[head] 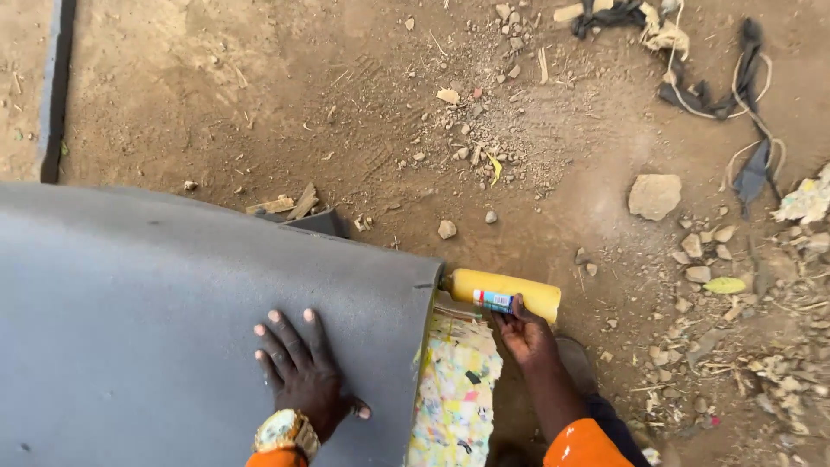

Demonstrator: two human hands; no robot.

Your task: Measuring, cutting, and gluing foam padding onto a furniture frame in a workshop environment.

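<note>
My left hand, with a gold watch on the wrist, lies flat with fingers spread on a large grey sheet that covers the lower left. My right hand grips a yellow canister lying sideways, its nozzle end touching the sheet's right edge. Under that edge shows a block of multicoloured speckled foam. Both sleeves are orange.
Bare dirt ground with scattered stones, a bigger rock, wood scraps near the sheet's top edge, dark rags and cord at the upper right, and a grey strip along the far left.
</note>
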